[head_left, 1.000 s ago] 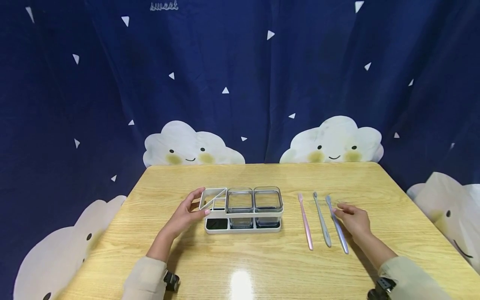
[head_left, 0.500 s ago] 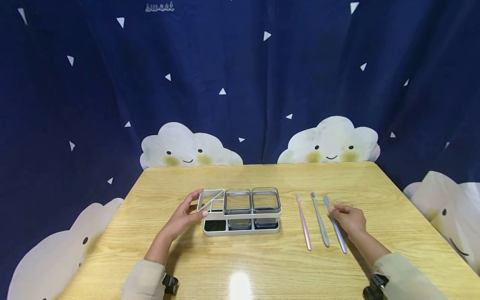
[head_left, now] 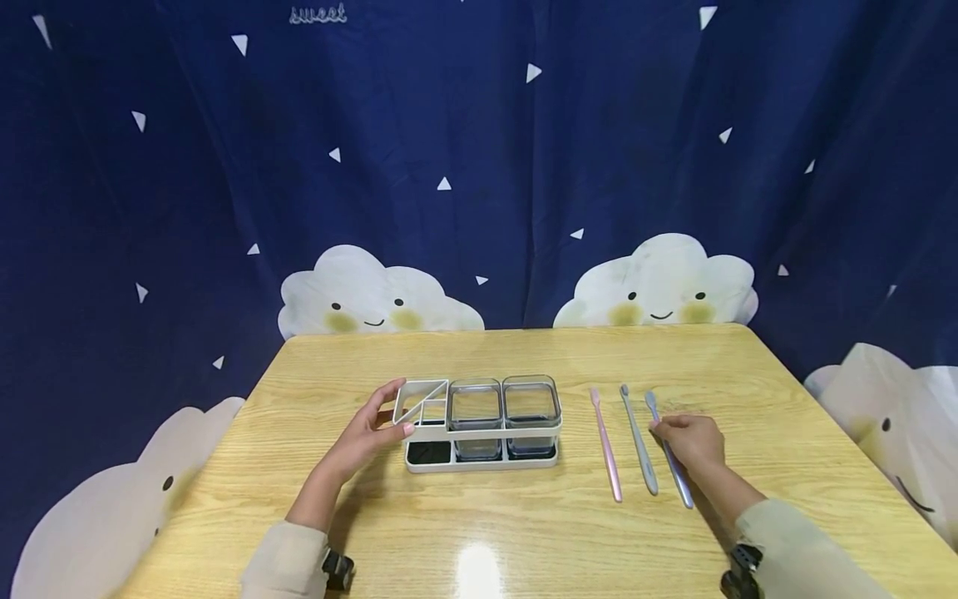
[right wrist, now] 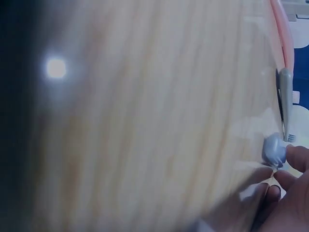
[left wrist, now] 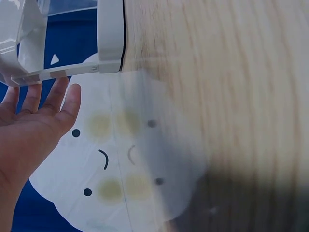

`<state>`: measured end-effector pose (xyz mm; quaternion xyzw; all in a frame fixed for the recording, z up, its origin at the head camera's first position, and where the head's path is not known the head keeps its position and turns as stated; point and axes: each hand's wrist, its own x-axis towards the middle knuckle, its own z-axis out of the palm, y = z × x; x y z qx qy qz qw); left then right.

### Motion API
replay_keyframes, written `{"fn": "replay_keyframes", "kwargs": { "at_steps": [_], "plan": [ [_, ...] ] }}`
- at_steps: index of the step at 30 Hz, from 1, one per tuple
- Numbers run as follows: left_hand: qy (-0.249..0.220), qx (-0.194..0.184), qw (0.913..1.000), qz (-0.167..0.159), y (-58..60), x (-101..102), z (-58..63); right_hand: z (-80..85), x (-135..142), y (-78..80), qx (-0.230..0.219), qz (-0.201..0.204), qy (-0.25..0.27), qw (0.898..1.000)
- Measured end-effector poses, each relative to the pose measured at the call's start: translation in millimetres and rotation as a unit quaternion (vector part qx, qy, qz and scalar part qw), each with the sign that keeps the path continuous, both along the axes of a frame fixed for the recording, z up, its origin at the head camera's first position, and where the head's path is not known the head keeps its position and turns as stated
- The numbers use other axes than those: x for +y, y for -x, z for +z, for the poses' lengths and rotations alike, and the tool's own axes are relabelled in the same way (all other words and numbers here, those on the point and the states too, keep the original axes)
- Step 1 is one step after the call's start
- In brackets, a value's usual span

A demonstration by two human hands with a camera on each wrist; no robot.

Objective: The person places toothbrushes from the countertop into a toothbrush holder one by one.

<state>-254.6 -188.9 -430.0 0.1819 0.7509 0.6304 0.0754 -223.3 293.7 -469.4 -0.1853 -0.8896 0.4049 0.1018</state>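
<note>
My left hand [head_left: 362,437] holds the left end of a white toothbrush holder [head_left: 485,467], thumb at its front corner and fingers behind. In the left wrist view, fingertips meet the edge of the holder [left wrist: 110,36]. Two clear square cups [head_left: 476,406] sit in its middle and right sections; the left section has a divided top. On the right, my right hand [head_left: 692,441] pinches a blue toothbrush [head_left: 678,481] between thumb and fingers around the middle of its length. The right wrist view shows the thumb against the blue handle [right wrist: 273,149].
A grey toothbrush [head_left: 639,445] and a pink toothbrush [head_left: 607,452] lie side by side, left of the blue one. The wooden table [head_left: 359,358] ends at a dark blue curtain [head_left: 419,100] with white clouds and triangles.
My right hand has moved slightly left, and its thumb and fingers have closed in on the blue toothbrush. The left hand stays on the holder; the head view has shifted a little.
</note>
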Motion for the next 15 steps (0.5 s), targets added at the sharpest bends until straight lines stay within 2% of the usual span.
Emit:
{"fn": "replay_keyframes", "kwargs": {
  "at_steps": [8, 15],
  "plan": [
    [-0.001, 0.001, 1.0000, 0.001, -0.5, 0.8, -0.4, -1.7, 0.1, 2.1, -0.021, 0.007, -0.046, 0.999],
    [-0.001, 0.007, 1.0000, -0.002, -1.3, 0.6, -0.8, 2.5, -0.4, 3.7, -0.047, 0.009, -0.050, 0.998]
  ]
}}
